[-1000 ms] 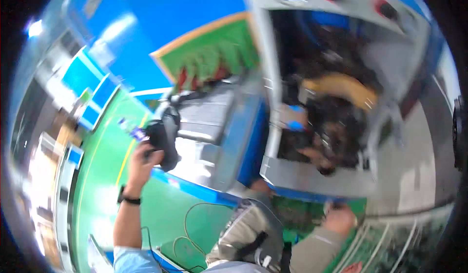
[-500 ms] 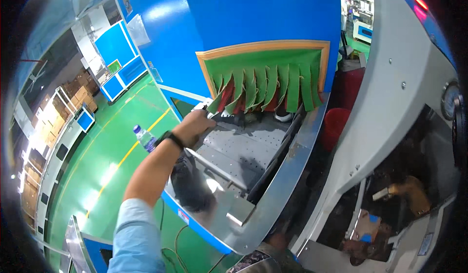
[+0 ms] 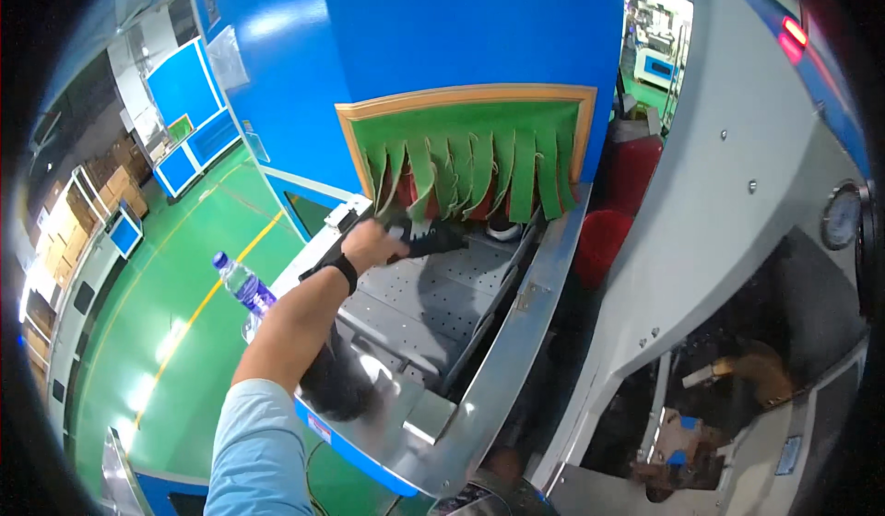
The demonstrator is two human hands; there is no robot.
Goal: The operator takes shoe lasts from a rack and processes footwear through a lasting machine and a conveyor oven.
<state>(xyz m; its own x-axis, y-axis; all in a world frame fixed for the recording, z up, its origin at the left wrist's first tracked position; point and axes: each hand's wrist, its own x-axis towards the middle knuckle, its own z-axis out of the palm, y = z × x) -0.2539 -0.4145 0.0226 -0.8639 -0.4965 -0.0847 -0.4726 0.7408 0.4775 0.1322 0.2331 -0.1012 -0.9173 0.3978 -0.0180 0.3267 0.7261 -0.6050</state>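
Note:
My left hand [image 3: 373, 245] reaches over a grey perforated conveyor [image 3: 442, 295] and is closed on a black lace-up shoe [image 3: 431, 240]. The shoe lies at the conveyor's far left, just in front of green hanging strips [image 3: 470, 170] that cover the machine's opening. Part of a second shoe [image 3: 503, 229], dark with a white sole, shows below the strips at the right. A dark object [image 3: 339, 382] sits beneath my left forearm on the near left edge; I cannot make out its kind. I do not see my right hand.
A plastic bottle [image 3: 244, 285] with a purple label stands left of the conveyor. Along the right runs a metal ledge [image 3: 502, 345], with red containers [image 3: 604, 244] behind it. A large grey machine frame [image 3: 645, 304] with a round gauge [image 3: 841, 216] rises at the right.
My left hand has closed on the black shoe, and more of the shoe now shows in front of the strips. The whole view has shifted slightly.

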